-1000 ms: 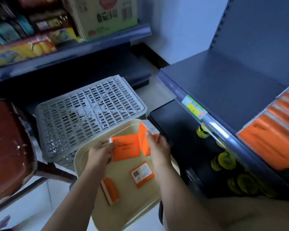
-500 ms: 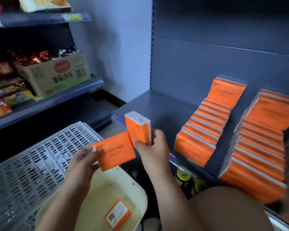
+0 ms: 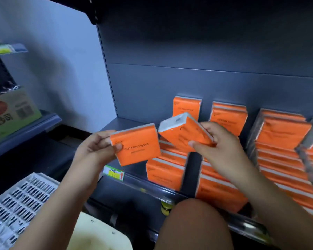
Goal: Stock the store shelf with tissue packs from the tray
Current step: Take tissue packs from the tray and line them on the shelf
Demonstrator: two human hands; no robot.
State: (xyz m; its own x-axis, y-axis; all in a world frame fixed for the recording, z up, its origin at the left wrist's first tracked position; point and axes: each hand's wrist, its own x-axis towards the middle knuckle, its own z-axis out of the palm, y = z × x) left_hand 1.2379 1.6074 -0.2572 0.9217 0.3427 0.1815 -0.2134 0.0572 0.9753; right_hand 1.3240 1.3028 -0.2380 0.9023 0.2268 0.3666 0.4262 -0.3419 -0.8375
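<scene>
The cream tray (image 3: 101, 237) lies at the bottom edge of the view; only its far corner shows. A white slatted crate (image 3: 16, 204) stands just to its left. A bare knee (image 3: 193, 224) sits to the tray's right, in front of the shelf's front edge.

Above these, the left hand (image 3: 96, 148) grips an orange tissue pack (image 3: 135, 144) by its left edge, thumb on the printed face and fingers behind. The pack is held in the air over the front left part of the shelf (image 3: 130, 127).

The right hand (image 3: 222, 148) grips a second tissue pack (image 3: 182, 138), thumb on the near face and fingers over the far edge. This pack is tilted, white end up and to the left, above the leftmost row. Whether the two packs touch cannot be told.

A yellow-green price label (image 3: 114, 173) is fixed to the shelf's front edge below the left hand.

Rows of orange packs (image 3: 164, 170) run from the front edge to the back panel (image 3: 188, 83), across the shelf's centre and right.

At far left, a cardboard box (image 3: 11, 112) stands on a side shelf (image 3: 25, 130).
</scene>
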